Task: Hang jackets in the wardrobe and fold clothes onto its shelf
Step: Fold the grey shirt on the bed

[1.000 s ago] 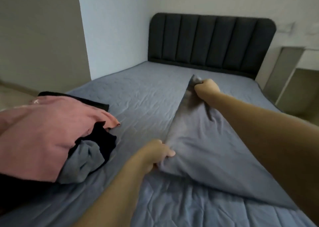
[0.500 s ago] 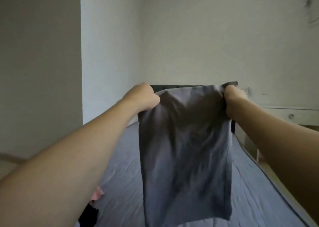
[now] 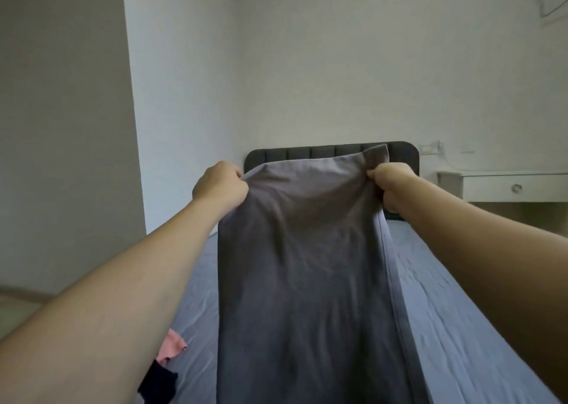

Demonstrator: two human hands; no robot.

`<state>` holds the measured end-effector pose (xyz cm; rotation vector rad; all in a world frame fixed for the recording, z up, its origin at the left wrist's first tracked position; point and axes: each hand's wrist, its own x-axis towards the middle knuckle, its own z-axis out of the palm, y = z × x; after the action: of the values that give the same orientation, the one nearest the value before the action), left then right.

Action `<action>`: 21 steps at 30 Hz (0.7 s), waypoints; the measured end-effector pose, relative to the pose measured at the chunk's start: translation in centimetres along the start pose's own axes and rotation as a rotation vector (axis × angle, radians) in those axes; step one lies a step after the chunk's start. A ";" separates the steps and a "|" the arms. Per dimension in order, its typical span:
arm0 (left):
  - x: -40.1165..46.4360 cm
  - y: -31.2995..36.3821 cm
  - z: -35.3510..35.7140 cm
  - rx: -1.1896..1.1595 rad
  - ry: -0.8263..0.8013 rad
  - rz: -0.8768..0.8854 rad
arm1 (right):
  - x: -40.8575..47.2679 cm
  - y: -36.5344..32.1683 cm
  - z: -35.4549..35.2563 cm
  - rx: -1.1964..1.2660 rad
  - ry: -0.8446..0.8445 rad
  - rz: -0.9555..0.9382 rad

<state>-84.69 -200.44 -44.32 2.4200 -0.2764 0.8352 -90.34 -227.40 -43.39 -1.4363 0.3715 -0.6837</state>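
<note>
A grey garment (image 3: 304, 268) hangs in front of me over the bed, held up by its top edge. My left hand (image 3: 219, 185) grips the top left corner with curled fingers. My right hand (image 3: 392, 185) grips the top right corner, a small flap of cloth sticking up above it. The cloth falls straight down past the bottom of the view. A bit of a pink garment (image 3: 172, 343) and a black garment (image 3: 159, 385) peek out under my left forearm on the bed.
The bed (image 3: 455, 327) has a blue-grey quilted cover and a dark padded headboard (image 3: 276, 156) against the far wall. A white side table with a drawer (image 3: 507, 187) stands to the right of the headboard. A pale wall corner juts out at left.
Both hands lifted the grey garment off the bed and now hold it up by its top corners. Since half a second ago the hands have dropped slightly and moved wider apart.
</note>
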 end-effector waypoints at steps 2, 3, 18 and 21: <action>-0.3 -0.2 0.6 -0.036 0.088 0.016 | 0.3 0.8 0.3 0.043 0.022 -0.040; -0.4 -0.1 0.6 -0.053 0.124 0.029 | 0.5 1.1 0.6 0.082 0.036 -0.081; -8.7 2.4 -3.2 -0.449 -1.107 0.083 | -3.2 9.9 -7.2 -0.072 0.499 -0.081; -12.8 1.6 0.9 -0.620 -1.424 0.011 | -4.1 14.4 -9.4 -0.434 0.298 0.015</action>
<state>-94.90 -202.12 -52.15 1.9502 -0.8790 -0.9810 -96.30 -232.18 -59.32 -1.7395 0.8001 -0.8424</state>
